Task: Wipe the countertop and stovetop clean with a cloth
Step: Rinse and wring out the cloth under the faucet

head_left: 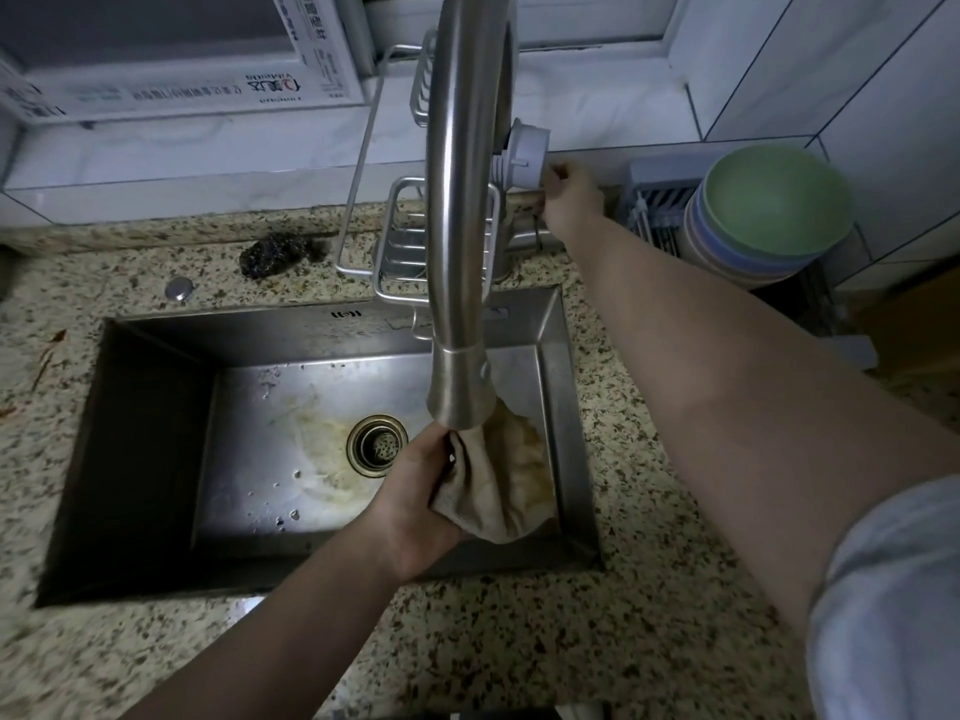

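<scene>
Beige cloth (498,475), gripped by left hand (415,491)

a: the faucet (462,210) is brushed metal, smooth with a soft sheen. the sink (156,407) is the same sort of steel but duller, with yellowish stains and water spots near the brass-coloured drain (377,445).

b: and the tabletop (519,641)?

a: speckled stone, polished, beige with dark flecks. the cloth (498,491) is beige woven fabric, matt, stained brown and looking wet.

b: the rack (410,241) behind the faucet?

a: silvery metal wire, matt. the bowls (769,215) look like matt plastic in pastel colours. the wall tiles (857,70) are white and glossy, and the scrubber (275,254) is dark and coarse.
</scene>
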A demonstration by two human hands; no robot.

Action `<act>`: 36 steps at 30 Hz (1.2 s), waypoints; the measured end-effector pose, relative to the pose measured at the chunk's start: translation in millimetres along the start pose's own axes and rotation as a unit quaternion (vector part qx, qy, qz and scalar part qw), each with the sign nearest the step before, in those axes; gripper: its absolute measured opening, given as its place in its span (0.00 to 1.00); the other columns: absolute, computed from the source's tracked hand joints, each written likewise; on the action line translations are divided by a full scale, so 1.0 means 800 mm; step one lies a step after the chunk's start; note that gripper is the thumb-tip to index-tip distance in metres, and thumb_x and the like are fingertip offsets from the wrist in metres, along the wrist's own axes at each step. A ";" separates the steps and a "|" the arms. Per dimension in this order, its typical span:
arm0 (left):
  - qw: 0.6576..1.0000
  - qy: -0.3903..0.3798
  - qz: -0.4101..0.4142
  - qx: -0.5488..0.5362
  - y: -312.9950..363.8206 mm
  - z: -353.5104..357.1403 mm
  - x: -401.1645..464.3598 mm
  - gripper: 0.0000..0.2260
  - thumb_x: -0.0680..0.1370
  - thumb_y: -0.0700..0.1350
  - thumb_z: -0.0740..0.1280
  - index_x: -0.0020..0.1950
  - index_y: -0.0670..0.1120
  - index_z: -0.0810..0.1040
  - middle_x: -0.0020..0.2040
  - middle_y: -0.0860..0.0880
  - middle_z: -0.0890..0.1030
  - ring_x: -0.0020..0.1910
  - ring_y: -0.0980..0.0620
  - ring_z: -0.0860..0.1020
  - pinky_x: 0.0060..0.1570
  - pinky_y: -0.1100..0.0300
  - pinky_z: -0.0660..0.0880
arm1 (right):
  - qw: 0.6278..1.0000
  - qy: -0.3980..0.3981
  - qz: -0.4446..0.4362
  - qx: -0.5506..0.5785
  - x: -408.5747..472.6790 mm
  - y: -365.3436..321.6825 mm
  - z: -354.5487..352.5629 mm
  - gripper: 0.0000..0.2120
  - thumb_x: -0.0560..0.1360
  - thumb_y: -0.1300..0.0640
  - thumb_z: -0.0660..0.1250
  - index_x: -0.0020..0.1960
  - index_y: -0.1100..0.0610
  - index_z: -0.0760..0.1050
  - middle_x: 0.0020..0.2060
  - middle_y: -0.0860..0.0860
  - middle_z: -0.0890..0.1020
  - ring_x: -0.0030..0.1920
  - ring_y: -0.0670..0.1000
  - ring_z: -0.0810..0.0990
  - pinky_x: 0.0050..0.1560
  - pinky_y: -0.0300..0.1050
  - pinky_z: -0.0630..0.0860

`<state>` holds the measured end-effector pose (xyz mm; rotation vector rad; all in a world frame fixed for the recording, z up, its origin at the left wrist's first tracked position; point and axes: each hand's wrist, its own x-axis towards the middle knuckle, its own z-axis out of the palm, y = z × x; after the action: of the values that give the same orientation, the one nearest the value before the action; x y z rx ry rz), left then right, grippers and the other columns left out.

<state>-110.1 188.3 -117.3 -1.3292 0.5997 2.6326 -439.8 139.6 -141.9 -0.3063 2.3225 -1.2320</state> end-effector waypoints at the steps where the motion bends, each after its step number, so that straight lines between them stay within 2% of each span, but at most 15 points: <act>1: 1.000 0.005 0.002 -0.004 0.002 -0.001 0.000 0.19 0.80 0.56 0.63 0.49 0.44 0.88 0.55 0.42 0.85 0.52 0.44 0.85 0.58 0.45 0.77 | 1.000 0.008 0.008 0.010 -0.001 0.004 -0.001 0.16 0.87 0.53 0.56 0.66 0.61 0.75 0.58 0.59 0.81 0.57 0.58 0.80 0.54 0.49 0.75; 5: 1.000 0.021 0.004 -0.016 0.005 -0.007 0.004 0.20 0.80 0.59 0.64 0.59 0.46 0.84 0.62 0.42 0.83 0.62 0.41 0.81 0.69 0.40 0.71 | 0.996 0.047 0.040 0.064 -0.003 0.013 -0.002 0.16 0.87 0.53 0.55 0.69 0.61 0.72 0.62 0.60 0.79 0.59 0.58 0.79 0.63 0.54 0.78; 9: 0.999 0.029 0.019 -0.031 0.006 -0.005 0.003 0.19 0.80 0.57 0.64 0.59 0.44 0.84 0.60 0.42 0.84 0.59 0.42 0.83 0.65 0.44 0.75 | 0.981 0.074 0.060 0.166 -0.023 0.015 -0.002 0.08 0.86 0.56 0.60 0.61 0.57 0.73 0.54 0.57 0.82 0.41 0.50 0.82 0.38 0.44 0.80; 13: 0.998 0.060 0.023 -0.024 0.006 0.000 -0.003 0.23 0.84 0.57 0.58 0.51 0.41 0.86 0.52 0.42 0.86 0.48 0.45 0.86 0.54 0.49 0.80 | 0.943 0.169 0.006 0.286 -0.104 0.022 0.000 0.11 0.82 0.64 0.65 0.62 0.54 0.75 0.55 0.48 0.80 0.52 0.47 0.80 0.51 0.38 0.80; 16: 0.996 0.081 0.017 -0.038 0.006 -0.006 -0.004 0.22 0.84 0.58 0.59 0.55 0.43 0.85 0.55 0.43 0.85 0.56 0.47 0.84 0.63 0.48 0.75 | 0.940 0.103 0.060 0.320 -0.206 0.052 0.021 0.12 0.81 0.62 0.67 0.57 0.46 0.76 0.58 0.48 0.81 0.49 0.48 0.81 0.49 0.42 0.79; 18: 0.995 0.094 0.015 -0.036 0.004 -0.009 -0.002 0.18 0.83 0.56 0.61 0.57 0.44 0.83 0.55 0.44 0.85 0.58 0.46 0.83 0.63 0.49 0.75 | 0.948 0.054 0.136 0.281 -0.269 0.084 0.030 0.11 0.82 0.60 0.67 0.56 0.43 0.77 0.56 0.49 0.83 0.48 0.49 0.82 0.48 0.44 0.79; 21: 0.994 0.103 0.015 -0.016 -0.001 -0.012 -0.004 0.16 0.84 0.54 0.60 0.55 0.44 0.81 0.48 0.42 0.85 0.48 0.45 0.83 0.51 0.51 0.78 | 0.949 -0.002 0.199 0.244 -0.334 0.116 0.043 0.07 0.82 0.60 0.66 0.53 0.49 0.78 0.48 0.53 0.84 0.40 0.47 0.82 0.39 0.39 0.78; 22: 0.995 0.102 0.019 0.004 -0.005 -0.011 -0.004 0.17 0.84 0.53 0.59 0.54 0.43 0.81 0.44 0.42 0.85 0.43 0.46 0.83 0.47 0.53 0.77 | 0.944 -0.037 0.208 0.254 -0.349 0.120 0.049 0.04 0.82 0.58 0.67 0.55 0.51 0.78 0.49 0.54 0.85 0.42 0.47 0.83 0.41 0.39 0.80; 24: 0.991 0.103 0.032 0.073 -0.012 -0.013 -0.008 0.18 0.85 0.53 0.57 0.56 0.42 0.80 0.40 0.43 0.84 0.35 0.49 0.82 0.39 0.58 0.78 | 0.933 -0.085 0.217 0.275 -0.372 0.117 0.061 0.12 0.80 0.50 0.71 0.62 0.53 0.79 0.55 0.54 0.85 0.52 0.50 0.85 0.54 0.46 0.83; 25: 0.986 0.109 0.050 0.114 -0.016 -0.013 -0.010 0.18 0.86 0.52 0.56 0.59 0.42 0.80 0.41 0.44 0.84 0.33 0.52 0.82 0.35 0.60 0.78 | 0.931 -0.092 0.221 0.275 -0.378 0.116 0.068 0.16 0.78 0.46 0.72 0.63 0.52 0.79 0.56 0.54 0.85 0.55 0.52 0.85 0.58 0.51 0.83; 27: 0.971 0.101 0.094 0.197 -0.024 -0.013 -0.014 0.19 0.86 0.52 0.54 0.64 0.42 0.78 0.45 0.45 0.83 0.34 0.56 0.82 0.32 0.64 0.77 | 0.933 -0.082 0.230 0.263 -0.386 0.106 0.073 0.17 0.76 0.42 0.74 0.60 0.50 0.81 0.53 0.53 0.86 0.54 0.53 0.86 0.56 0.53 0.84; 30: 0.952 0.100 0.127 0.261 -0.030 -0.018 -0.018 0.17 0.87 0.50 0.51 0.65 0.46 0.77 0.54 0.40 0.82 0.45 0.52 0.81 0.42 0.62 0.77 | 0.922 -0.035 0.249 0.295 -0.393 0.096 0.072 0.07 0.78 0.50 0.74 0.53 0.52 0.84 0.46 0.53 0.87 0.47 0.52 0.87 0.46 0.48 0.85; 32: 0.954 0.119 0.123 0.246 -0.030 -0.020 -0.015 0.17 0.87 0.48 0.51 0.64 0.44 0.77 0.51 0.40 0.82 0.46 0.50 0.79 0.42 0.62 0.76 | 0.916 -0.011 0.262 0.304 -0.392 0.099 0.070 0.02 0.79 0.55 0.73 0.49 0.52 0.84 0.43 0.54 0.87 0.44 0.52 0.87 0.42 0.46 0.85; 34: 0.966 0.139 0.099 0.192 -0.026 -0.019 -0.023 0.16 0.87 0.49 0.53 0.60 0.43 0.78 0.44 0.44 0.82 0.41 0.50 0.79 0.38 0.60 0.74 | 0.902 -0.001 0.281 0.328 -0.394 0.095 0.070 0.04 0.81 0.57 0.71 0.48 0.53 0.83 0.43 0.54 0.87 0.44 0.52 0.87 0.39 0.45 0.83; 36: 0.978 0.150 0.061 0.129 -0.023 -0.017 -0.030 0.18 0.86 0.52 0.55 0.56 0.42 0.79 0.44 0.42 0.82 0.43 0.46 0.79 0.45 0.57 0.74 | 0.868 -0.001 0.306 0.390 -0.396 0.091 0.072 0.06 0.83 0.58 0.67 0.53 0.58 0.82 0.45 0.57 0.87 0.45 0.53 0.86 0.41 0.46 0.82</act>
<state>-80.1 201.0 -110.4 -1.6616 1.0542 2.3487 -136.8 270.4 -129.4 0.6534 1.5131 -1.6456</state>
